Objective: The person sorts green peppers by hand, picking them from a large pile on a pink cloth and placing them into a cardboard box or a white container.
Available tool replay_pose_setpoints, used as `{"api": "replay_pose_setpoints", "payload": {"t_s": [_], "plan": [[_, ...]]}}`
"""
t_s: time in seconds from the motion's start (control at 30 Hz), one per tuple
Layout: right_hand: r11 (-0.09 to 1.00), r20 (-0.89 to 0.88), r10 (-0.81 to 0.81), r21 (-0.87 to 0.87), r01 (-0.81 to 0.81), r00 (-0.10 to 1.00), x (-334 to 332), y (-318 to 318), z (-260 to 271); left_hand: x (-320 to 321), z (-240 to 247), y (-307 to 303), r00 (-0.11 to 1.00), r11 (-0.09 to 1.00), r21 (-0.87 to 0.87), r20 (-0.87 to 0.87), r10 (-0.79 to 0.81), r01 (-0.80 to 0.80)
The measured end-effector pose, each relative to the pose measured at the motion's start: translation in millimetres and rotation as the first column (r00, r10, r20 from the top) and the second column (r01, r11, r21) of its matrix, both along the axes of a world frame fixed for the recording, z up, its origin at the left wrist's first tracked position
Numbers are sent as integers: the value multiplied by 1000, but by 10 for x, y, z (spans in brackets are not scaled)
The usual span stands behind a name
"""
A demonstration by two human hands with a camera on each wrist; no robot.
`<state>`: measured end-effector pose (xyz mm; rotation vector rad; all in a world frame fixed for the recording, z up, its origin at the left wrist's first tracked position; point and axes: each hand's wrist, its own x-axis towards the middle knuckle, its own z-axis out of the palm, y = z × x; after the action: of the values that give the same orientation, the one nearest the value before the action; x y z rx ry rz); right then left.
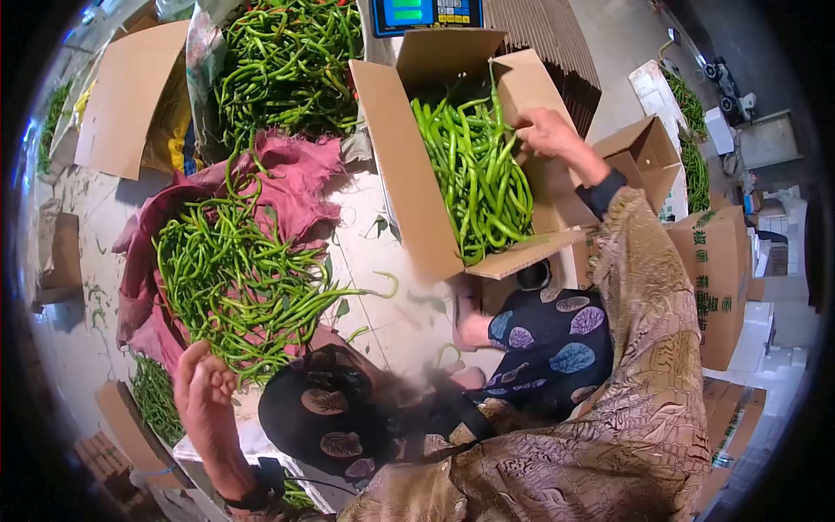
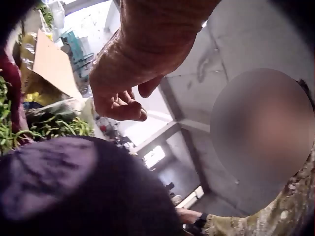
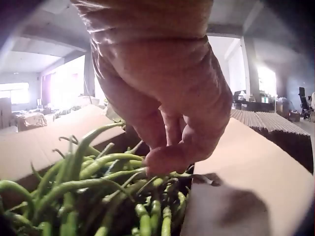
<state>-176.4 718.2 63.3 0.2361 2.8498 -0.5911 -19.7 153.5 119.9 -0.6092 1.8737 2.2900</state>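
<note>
Long green chili peppers [image 1: 478, 165] fill an open cardboard box [image 1: 391, 157] in front of me. At its right wall, my right hand [image 1: 552, 135] reaches in with curled fingers. Close up in the right wrist view, thumb and fingertips pinch a green chili pepper [image 3: 199, 177] over the others; its thin end sticks out past the fingers. My left hand [image 1: 204, 383] is raised beside my knee, fingers loosely curled and holding nothing. Nearest to it lies a heap of green chili peppers [image 1: 235, 278] on a pink cloth [image 1: 300, 174].
A large sack of green peppers [image 1: 287, 70] stands beyond the cloth. Behind the box is a scale with a lit display [image 1: 426, 13], beside stacked flat cardboard [image 1: 544, 43]. More cartons [image 1: 709, 278] stand at right. My patterned knee [image 1: 322, 413] is between left hand and box.
</note>
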Motion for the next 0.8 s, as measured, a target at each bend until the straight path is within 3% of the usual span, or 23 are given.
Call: {"api": "replay_pose_setpoints", "payload": {"t_s": [0.03, 0.07, 0.1, 0.17, 0.23, 0.27, 0.3, 0.33, 0.37, 0.4, 0.43, 0.5, 0.57, 0.63, 0.7, 0.73, 0.77, 0.8], "plan": [[986, -136, 141, 109, -127, 981, -106, 49, -187, -18, -187, -71, 999, 1000, -5, 47, 17, -17], [955, -168, 184, 265, -135, 968, -157, 29, -329, -25, -397, -150, 995, 1000, -2, 100, 14, -14], [924, 29, 105, 367, -108, 994, -228, 32, -456, -1, -627, -264, 991, 999, 12, 126, -35, 33], [832, 64, 224, 507, -225, 972, -185, -141, -424, 85, -938, -267, 963, 999, 8, 266, 45, -49], [885, 136, 325, 304, -352, 936, -360, 204, -558, 244, -1381, -429, 943, 997, 69, 331, 8, -33], [934, 8, 356, 36, -356, 934, -301, 308, -554, 276, -1470, -403, 913, 998, 39, 408, 21, -41], [892, -111, 355, -256, -372, 928, -228, 412, -551, 353, -1661, -450, 912, 998, 56, 410, -4, -21], [862, -56, 326, -393, -321, 944, -217, 604, -655, 411, -1797, -454, 909, 998, 49, 416, 17, -42], [726, -41, 125, -677, -119, 991, 98, 29, -200, 470, -1948, -523, 903, 996, 62, 430, 25, -57], [640, 71, 41, -768, 29, 997, 103, -12, -193, 525, -2119, -607, 891, 998, 33, 453, 34, -55], [924, -123, 223, -291, -250, 967, 27, 156, -376, 522, -2137, -602, 886, 999, 6, 462, 45, -54], [950, 182, 150, -300, -90, 972, -197, 308, -375, 556, -2284, -689, 872, 997, -69, 484, 73, -45], [982, 194, -187, 25, 186, 963, -124, 176, -133, 595, -2340, -801, 909, 988, -150, 416, 26, 41], [998, 21, -55, -15, 55, 998, -51, 502, -29, 608, -2432, -952, 932, 932, -356, 358, 61, 76], [998, -22, -43, 38, 44, 999, 219, -359, 608, 652, -2646, -1130, 976, 758, -638, 217, 13, 132], [1000, -48, -4, 11, 5, 999, 363, -638, 793, 593, -2597, -1082, 984, 602, -781, 177, -38, 164], [999, -75, 29, -14, -30, 997, 529, -908, 937, 510, -2557, -999, 982, 607, -775, 186, -43, 174], [997, -22, 64, -49, -65, 998, 745, -1285, 1083, 426, -2530, -885, 977, 544, -812, 156, -146, 211]]}}
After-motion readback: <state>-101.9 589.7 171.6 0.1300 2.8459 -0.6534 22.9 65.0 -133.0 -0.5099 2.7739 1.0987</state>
